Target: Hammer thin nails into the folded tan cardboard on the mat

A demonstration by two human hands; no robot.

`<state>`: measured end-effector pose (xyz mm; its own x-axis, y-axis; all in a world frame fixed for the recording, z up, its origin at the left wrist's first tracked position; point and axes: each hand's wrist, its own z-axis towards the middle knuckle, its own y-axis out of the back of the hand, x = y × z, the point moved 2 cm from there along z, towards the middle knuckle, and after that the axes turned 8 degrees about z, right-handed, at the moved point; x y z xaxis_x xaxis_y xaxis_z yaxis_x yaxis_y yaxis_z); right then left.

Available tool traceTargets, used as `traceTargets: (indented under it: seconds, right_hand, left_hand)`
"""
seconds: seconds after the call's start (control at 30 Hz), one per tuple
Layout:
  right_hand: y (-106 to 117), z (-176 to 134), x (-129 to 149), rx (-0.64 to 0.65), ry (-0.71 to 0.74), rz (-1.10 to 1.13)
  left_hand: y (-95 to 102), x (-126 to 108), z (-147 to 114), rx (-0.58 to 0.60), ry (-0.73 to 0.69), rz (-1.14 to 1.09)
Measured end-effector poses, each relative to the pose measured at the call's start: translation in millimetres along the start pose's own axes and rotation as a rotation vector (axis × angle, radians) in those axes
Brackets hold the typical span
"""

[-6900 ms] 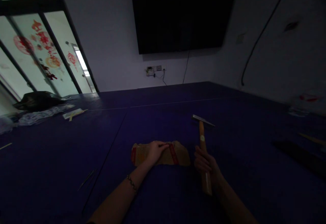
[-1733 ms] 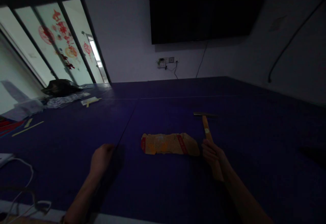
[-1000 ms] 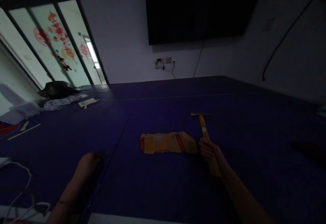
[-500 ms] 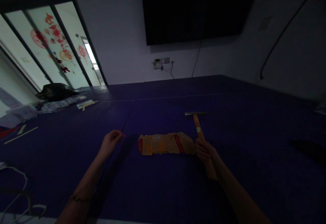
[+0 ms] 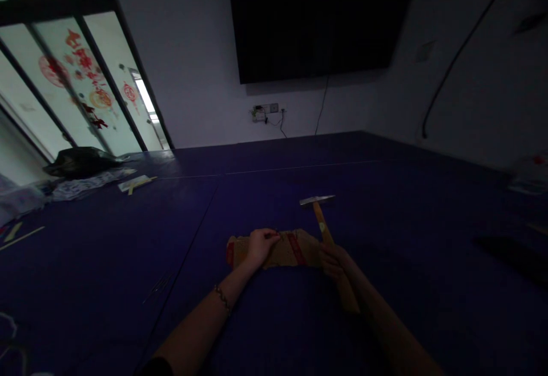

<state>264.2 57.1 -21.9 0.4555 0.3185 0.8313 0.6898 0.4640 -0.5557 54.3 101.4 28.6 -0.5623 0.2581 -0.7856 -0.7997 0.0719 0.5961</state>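
Observation:
My right hand (image 5: 336, 262) is wrapped around the wooden handle of a hammer (image 5: 324, 227), whose narrow metal head is raised at the far end. Over a flat, torn piece of brown cardboard (image 5: 280, 257) with red bands is my left hand (image 5: 259, 246). Its thumb and finger are pinched together near the middle of the cardboard; what they hold, if anything, is too small and dark to make out. The cardboard lies on the dark blue surface, partly covered by that hand.
Several thin shiny slivers (image 5: 157, 287) lie on the blue surface (image 5: 240, 324) at the left. Farther back are a black bag (image 5: 81, 162), papers, and yellow strips. A dark flat object (image 5: 514, 256) lies at the right, and white cable sits at the lower left.
My left hand has moved right, from beside the cardboard to over it, still pinched. The hammer stays in my right hand, its head slightly tilted. The view has shifted a little.

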Motion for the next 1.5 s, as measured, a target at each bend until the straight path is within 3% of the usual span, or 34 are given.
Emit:
traceTargets:
  seconds: [0.3, 0.7, 1.23, 1.5]
  right_hand:
    - [1, -4, -9, -0.061, -0.029, 0.079]
    - [-9, -11, -4, -0.145, -0.006, 0.118]
    - [6, -9, -7, -0.116, -0.066, 0.135]
    - [2, -11, -7, -0.114, -0.05, 0.133]
  left_hand:
    - [-8.7, 5, -2, -0.011, 0.001, 0.076]
    - [-8.6, 11, 0, -0.028, -0.054, -0.09]
    - [-6.6, 12, -2, -0.058, -0.036, -0.235]
    - [-4.6, 11, -3, -0.057, -0.009, -0.235]
